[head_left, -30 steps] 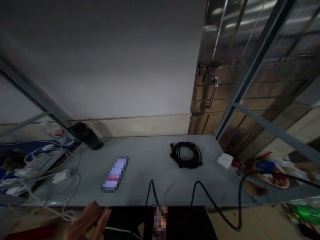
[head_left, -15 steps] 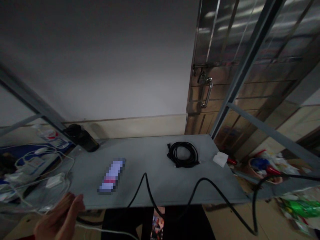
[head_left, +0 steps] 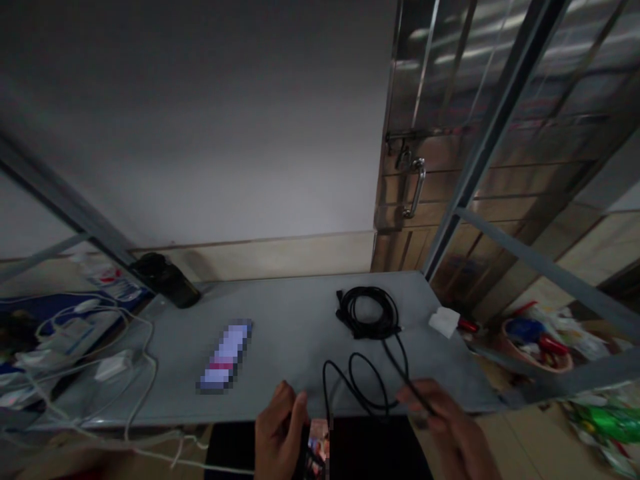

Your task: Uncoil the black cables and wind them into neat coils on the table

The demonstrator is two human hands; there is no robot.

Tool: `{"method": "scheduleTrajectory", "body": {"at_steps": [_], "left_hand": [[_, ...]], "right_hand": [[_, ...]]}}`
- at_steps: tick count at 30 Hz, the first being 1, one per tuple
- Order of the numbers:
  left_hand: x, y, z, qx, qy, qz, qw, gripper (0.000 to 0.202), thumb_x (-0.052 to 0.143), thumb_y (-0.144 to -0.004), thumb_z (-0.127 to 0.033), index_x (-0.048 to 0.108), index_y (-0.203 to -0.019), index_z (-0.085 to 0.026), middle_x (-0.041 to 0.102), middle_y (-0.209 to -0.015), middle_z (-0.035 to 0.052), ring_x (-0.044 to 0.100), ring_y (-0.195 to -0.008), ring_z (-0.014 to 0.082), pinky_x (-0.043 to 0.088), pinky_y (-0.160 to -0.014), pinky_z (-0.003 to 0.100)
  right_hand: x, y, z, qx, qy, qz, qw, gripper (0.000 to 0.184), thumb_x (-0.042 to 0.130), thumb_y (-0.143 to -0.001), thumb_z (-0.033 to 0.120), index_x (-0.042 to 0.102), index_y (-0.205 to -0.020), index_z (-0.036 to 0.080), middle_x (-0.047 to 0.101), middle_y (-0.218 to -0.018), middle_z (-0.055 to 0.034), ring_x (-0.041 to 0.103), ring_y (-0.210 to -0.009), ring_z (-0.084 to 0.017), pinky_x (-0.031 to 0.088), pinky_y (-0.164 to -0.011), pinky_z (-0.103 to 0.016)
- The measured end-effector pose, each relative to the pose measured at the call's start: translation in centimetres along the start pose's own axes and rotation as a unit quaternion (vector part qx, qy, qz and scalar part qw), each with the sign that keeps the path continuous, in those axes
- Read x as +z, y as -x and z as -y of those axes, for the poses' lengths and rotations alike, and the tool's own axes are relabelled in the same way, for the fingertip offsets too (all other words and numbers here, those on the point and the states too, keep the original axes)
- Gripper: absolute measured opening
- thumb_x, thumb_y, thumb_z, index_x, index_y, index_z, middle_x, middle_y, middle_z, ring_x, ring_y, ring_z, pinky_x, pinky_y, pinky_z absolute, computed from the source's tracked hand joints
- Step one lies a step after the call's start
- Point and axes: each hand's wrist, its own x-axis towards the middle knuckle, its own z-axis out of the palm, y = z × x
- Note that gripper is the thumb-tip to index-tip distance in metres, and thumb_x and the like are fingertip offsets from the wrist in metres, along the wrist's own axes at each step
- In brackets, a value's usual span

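My left hand (head_left: 281, 430) is closed just past the near edge of the table, above my lap. A loose black cable (head_left: 354, 380) runs down toward it in bends; the exact grip is hidden behind the fingers. My right hand (head_left: 450, 423), smeared by motion, pinches another stretch of this cable at the table's front right. Between the hands the cable hangs in loose loops over the table edge. Behind them a coiled black cable (head_left: 367, 330) lies on the grey table (head_left: 290, 307).
A phone with a blurred screen (head_left: 226, 357) lies left of centre. At the back left a dark bottle (head_left: 167, 280) leans over, near white cords and an adapter (head_left: 114, 365). White paper (head_left: 444, 322) lies at the right edge. Another lit phone (head_left: 317, 447) rests on my lap.
My left hand has moved right from the far left to the middle. My right hand has come into view with the cable, whose wide stretched bends are now smaller loops.
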Motion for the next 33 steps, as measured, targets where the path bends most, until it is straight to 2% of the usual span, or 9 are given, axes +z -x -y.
{"method": "scheduleTrajectory", "body": {"at_steps": [2, 6, 10, 14, 20, 24, 28, 31, 33], "left_hand": [[0.3, 0.2, 0.0, -0.007, 0.011, 0.010, 1.000, 0.056, 0.057, -0.115, -0.045, 0.056, -0.064, -0.023, 0.053, -0.063, -0.0003, 0.056, -0.062, 0.0157, 0.052, -0.068, 0.026], [0.1, 0.6, 0.7, -0.021, 0.016, -0.013, 1.000, 0.048, 0.059, -0.114, -0.047, 0.062, -0.072, -0.024, 0.058, -0.070, 0.0013, 0.060, -0.070, 0.0192, 0.054, -0.071, 0.030], [-0.6, 1.8, 2.1, -0.071, -0.008, -0.070, 0.995, 0.035, 0.063, -0.111, -0.055, 0.081, -0.101, -0.027, 0.080, -0.113, 0.0094, 0.075, -0.112, 0.0300, 0.063, -0.103, 0.043], [-1.0, 3.8, 3.1, -0.194, 0.041, -0.099, 0.975, 0.041, 0.064, -0.110, -0.060, 0.078, -0.136, -0.032, 0.072, -0.154, 0.0088, 0.065, -0.150, 0.0361, 0.054, -0.128, 0.053], [-0.1, 5.7, 3.5, -0.340, 0.221, -0.087, 0.910, 0.071, 0.058, -0.108, -0.072, 0.057, -0.167, -0.033, 0.066, -0.168, 0.0120, 0.071, -0.146, 0.0381, 0.067, -0.115, 0.048], [0.4, 5.0, 4.1, -0.428, 0.286, -0.033, 0.857, 0.077, 0.076, -0.094, -0.076, 0.075, -0.151, -0.025, 0.078, -0.151, 0.0151, 0.074, -0.141, 0.0417, 0.068, -0.111, 0.049], [1.1, 2.4, 3.8, -0.467, 0.354, -0.008, 0.810, 0.064, 0.097, -0.071, -0.060, 0.088, -0.121, -0.022, 0.082, -0.144, 0.0159, 0.071, -0.144, 0.0466, 0.060, -0.121, 0.056], [1.4, 0.4, 3.1, -0.519, 0.428, 0.029, 0.739, 0.065, 0.085, -0.082, -0.072, 0.088, -0.116, -0.016, 0.083, -0.137, 0.0202, 0.070, -0.145, 0.0453, 0.051, -0.129, 0.056], [1.2, -0.4, 2.7, -0.532, 0.455, 0.059, 0.711, 0.078, 0.075, -0.087, -0.084, 0.088, -0.117, -0.013, 0.084, -0.131, 0.0234, 0.074, -0.140, 0.0442, 0.050, -0.130, 0.055]], "right_hand": [[2.7, 0.1, -1.4, -0.117, 0.048, 0.104, 0.986, 0.027, 0.053, -0.121, 0.038, 0.075, -0.134, 0.033, 0.080, -0.136, -0.0070, 0.082, -0.111, -0.021, 0.068, -0.093, -0.026], [7.4, 1.2, -4.0, -0.227, 0.144, 0.168, 0.948, 0.028, 0.052, -0.119, 0.032, 0.070, -0.140, 0.027, 0.073, -0.152, -0.0120, 0.076, -0.135, -0.025, 0.064, -0.111, -0.030], [10.6, 3.2, -6.0, -0.203, 0.150, 0.207, 0.945, 0.026, 0.049, -0.118, 0.031, 0.068, -0.136, 0.025, 0.077, -0.142, -0.0131, 0.084, -0.110, -0.023, 0.070, -0.092, -0.025], [11.8, 4.0, -6.3, -0.181, 0.123, 0.200, 0.955, 0.029, 0.043, -0.121, 0.037, 0.066, -0.135, 0.025, 0.082, -0.120, -0.0092, 0.084, -0.084, -0.022, 0.069, -0.073, -0.024], [12.0, 2.7, -4.3, -0.200, 0.113, 0.176, 0.957, 0.038, 0.031, -0.124, 0.043, 0.064, -0.128, 0.027, 0.080, -0.107, -0.0057, 0.083, -0.088, -0.022, 0.068, -0.073, -0.027], [13.5, 3.1, -4.9, -0.258, 0.134, 0.215, 0.932, 0.036, 0.045, -0.120, 0.057, 0.066, -0.121, 0.028, 0.080, -0.104, -0.0042, 0.081, -0.091, -0.025, 0.068, -0.069, -0.031], [15.0, 3.8, -6.3, -0.372, 0.167, 0.193, 0.893, 0.036, 0.061, -0.117, 0.060, 0.067, -0.113, 0.025, 0.078, -0.099, -0.0017, 0.075, -0.093, -0.022, 0.063, -0.066, -0.027], [14.7, 3.2, -6.2, -0.385, 0.160, 0.200, 0.887, 0.035, 0.059, -0.119, 0.056, 0.068, -0.116, 0.023, 0.076, -0.096, -0.0005, 0.071, -0.090, -0.020, 0.057, -0.061, -0.027], [13.9, 2.3, -5.7, -0.384, 0.171, 0.209, 0.883, 0.032, 0.059, -0.120, 0.052, 0.069, -0.122, 0.022, 0.076, -0.097, -0.0004, 0.069, -0.090, -0.020, 0.054, -0.059, -0.028]]}}
